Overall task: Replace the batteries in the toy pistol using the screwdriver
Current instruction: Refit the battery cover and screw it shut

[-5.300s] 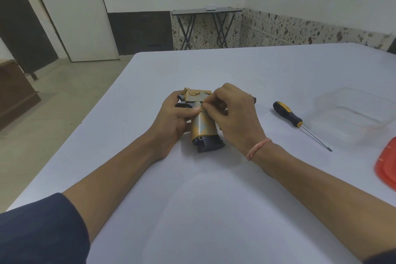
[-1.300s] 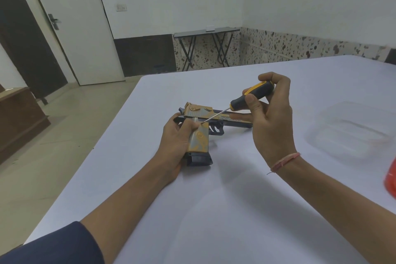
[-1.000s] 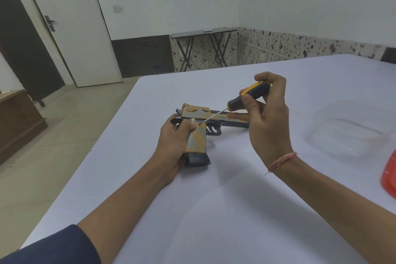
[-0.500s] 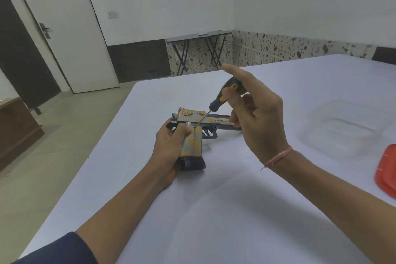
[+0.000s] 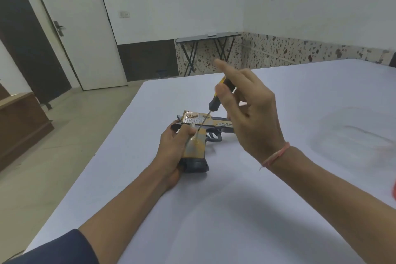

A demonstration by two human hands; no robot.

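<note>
One broad table (image 5: 235, 210), smooth and white, bears the toy pistol (image 5: 196, 146), which lies flat on its side. Right of the pistol sits a clear, rounded plastic tub (image 5: 353, 135), blurred. Above the pistol the right hand (image 5: 252, 118) pinches the screwdriver (image 5: 213, 106) by its black-and-yellow handle, index finger stretched straight. The left hand (image 5: 171, 152) wraps the pistol's mottled tan grip, thumb laid across. The thin steel shaft slants down, its tip at the top of that grip.
</note>
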